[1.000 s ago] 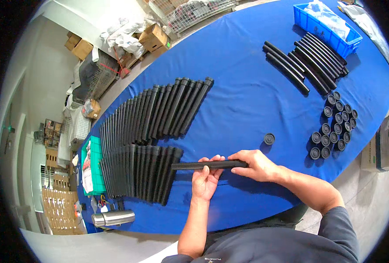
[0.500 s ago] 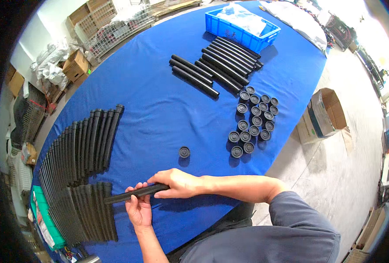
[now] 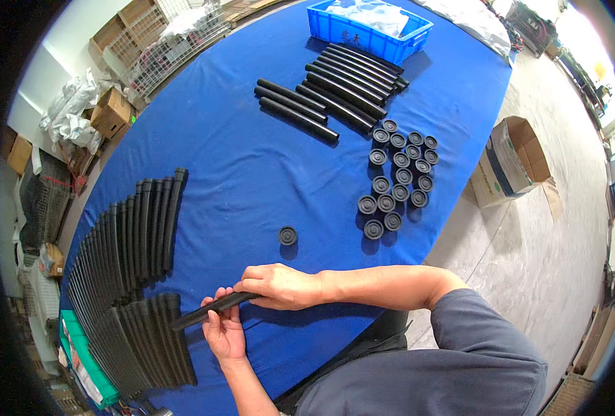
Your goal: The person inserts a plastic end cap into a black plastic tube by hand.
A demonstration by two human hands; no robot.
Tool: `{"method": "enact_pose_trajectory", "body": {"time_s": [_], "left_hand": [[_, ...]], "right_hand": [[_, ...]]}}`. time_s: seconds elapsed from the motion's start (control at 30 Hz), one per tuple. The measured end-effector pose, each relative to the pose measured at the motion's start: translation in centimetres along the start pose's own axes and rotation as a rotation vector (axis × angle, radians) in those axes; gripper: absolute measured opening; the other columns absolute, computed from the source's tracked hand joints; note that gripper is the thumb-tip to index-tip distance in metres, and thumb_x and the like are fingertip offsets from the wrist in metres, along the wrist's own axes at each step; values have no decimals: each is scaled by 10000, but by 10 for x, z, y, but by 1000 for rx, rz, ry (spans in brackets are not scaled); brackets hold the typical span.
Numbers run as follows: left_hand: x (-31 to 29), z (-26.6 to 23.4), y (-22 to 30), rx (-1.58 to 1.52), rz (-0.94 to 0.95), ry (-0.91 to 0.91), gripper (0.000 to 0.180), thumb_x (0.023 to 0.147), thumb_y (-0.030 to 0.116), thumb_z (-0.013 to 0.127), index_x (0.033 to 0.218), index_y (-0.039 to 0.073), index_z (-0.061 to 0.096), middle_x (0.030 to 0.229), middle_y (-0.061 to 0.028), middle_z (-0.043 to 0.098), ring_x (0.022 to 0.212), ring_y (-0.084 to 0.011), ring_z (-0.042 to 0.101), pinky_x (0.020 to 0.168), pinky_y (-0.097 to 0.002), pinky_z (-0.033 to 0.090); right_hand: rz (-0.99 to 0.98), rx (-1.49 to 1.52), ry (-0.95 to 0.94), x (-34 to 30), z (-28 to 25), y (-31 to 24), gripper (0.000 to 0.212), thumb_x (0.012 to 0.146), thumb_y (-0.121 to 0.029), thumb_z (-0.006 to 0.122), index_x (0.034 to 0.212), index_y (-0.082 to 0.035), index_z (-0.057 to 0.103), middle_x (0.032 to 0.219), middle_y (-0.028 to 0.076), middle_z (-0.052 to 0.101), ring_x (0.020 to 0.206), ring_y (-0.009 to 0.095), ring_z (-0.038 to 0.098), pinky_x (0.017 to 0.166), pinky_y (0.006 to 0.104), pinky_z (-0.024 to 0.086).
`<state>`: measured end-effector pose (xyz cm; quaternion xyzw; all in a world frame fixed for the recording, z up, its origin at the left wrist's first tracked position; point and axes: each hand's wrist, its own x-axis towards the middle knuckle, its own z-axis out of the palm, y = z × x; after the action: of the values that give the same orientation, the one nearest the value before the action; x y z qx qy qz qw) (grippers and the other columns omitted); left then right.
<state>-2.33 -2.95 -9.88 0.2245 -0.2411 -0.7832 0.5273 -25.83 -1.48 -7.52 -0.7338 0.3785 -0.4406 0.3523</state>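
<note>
The black tube (image 3: 205,315) is now tilted more; closed around it, the left hand (image 3: 225,338) and right hand (image 3: 281,286) are best kept aligned for an even grip.

The right hand (image 3: 276,286) hides one end of the black cylindrical tube (image 3: 194,318); the top edge crops the blue plastic crate (image 3: 373,46).

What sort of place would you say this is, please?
It looks like a workshop or small assembly area: matching black tubes lie in rows on a blue cloth, many round black caps stand grouped nearby, and a wire cage stands beyond.
</note>
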Motion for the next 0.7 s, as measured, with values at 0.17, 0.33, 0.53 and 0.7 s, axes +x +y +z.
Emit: {"method": "enact_pose_trajectory", "body": {"time_s": [0.17, 0.33, 0.53, 0.7], "left_hand": [[0, 3, 1, -18, -5, -22, 292, 956, 95, 605, 1225, 11, 529, 1280, -246, 581, 1260, -377, 529, 1095, -507, 439], [1, 1, -1, -42, -12, 4, 285, 952, 103, 613, 1211, 10, 539, 1275, -246, 585, 1265, -375, 524, 1095, -504, 440], [0, 4, 0, 24, 2, -8, 289, 951, 115, 618, 1210, 10, 546, 1273, -249, 585, 1248, -374, 538, 1091, -498, 447], [-1, 1, 0, -7, -12, 5, 295, 949, 114, 622, 1212, 6, 545, 1274, -251, 584, 1246, -374, 540, 1084, -496, 454]], "right_hand": [[367, 327, -147, 9, -16, -12, 283, 813, -160, 692, 1039, 3, 641, 896, 199, 657, 839, 361, 657, 739, 431, 525], [-148, -106, 103, 0, 9, 4, 284, 806, -162, 692, 1040, -9, 639, 891, 198, 634, 859, 323, 644, 709, 442, 528], [449, 341, -310, 9, -14, -7, 320, 823, -142, 680, 1101, -16, 584, 929, 178, 604, 859, 365, 637, 708, 461, 520], [-66, 27, 29, -1, 3, 2, 350, 816, -180, 706, 1110, -13, 615, 921, 202, 647, 868, 371, 651, 754, 440, 525]]}}
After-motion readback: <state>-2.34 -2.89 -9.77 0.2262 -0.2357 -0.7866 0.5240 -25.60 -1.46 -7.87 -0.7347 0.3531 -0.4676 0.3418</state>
